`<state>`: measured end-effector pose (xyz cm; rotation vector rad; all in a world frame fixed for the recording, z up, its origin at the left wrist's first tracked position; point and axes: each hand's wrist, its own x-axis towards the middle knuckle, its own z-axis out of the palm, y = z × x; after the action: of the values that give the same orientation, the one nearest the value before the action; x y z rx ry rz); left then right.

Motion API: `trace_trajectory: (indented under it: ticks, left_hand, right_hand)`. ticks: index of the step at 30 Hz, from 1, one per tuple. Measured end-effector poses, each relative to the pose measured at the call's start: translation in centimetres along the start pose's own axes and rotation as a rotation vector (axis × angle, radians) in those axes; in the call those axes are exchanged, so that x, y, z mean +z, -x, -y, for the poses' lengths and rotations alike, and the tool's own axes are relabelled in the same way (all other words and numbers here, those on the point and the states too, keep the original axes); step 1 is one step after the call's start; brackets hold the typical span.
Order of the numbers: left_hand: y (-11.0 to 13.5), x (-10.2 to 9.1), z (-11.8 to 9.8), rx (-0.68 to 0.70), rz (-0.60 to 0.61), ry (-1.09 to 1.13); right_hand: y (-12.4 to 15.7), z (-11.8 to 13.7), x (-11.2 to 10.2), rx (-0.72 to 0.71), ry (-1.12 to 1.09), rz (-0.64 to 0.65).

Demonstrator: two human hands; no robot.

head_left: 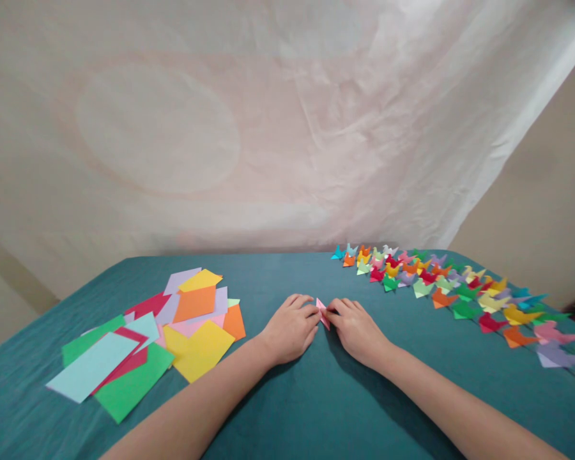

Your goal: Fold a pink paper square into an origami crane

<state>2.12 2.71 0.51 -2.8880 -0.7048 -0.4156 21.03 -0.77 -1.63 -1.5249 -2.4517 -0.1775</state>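
A small piece of pink folded paper [321, 309] stands between my two hands at the middle of the table, narrow and pointed at the top. My left hand [291, 327] is closed, its fingers curled, with the tips holding the paper's left side. From the other side, my right hand [357, 329] pinches the paper between thumb and fingers. Fingertips cover part of the folds, so their exact shape is hidden.
Loose sheets of coloured paper, among them a yellow sheet [204, 348], lie in an overlapping pile at left. Rows of small folded paper birds [443, 298] stand along the right side. A teal cloth [287, 415] covers the table; a pale sheet [278, 128] hangs behind.
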Motion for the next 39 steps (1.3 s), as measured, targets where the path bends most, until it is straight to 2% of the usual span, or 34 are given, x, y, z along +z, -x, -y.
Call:
trace_trajectory:
  ticks: [24,39]
  left_hand:
    - [0.1,0.2,0.2,-0.022,-0.008,0.002]
    - [0.0,0.2,-0.2,-0.018,0.008,-0.029]
  right_hand:
    - [-1.5,-0.3,-0.2,0.010,0.043,0.034]
    - [-1.2,-0.3,-0.3,-0.007,0.039,0.043]
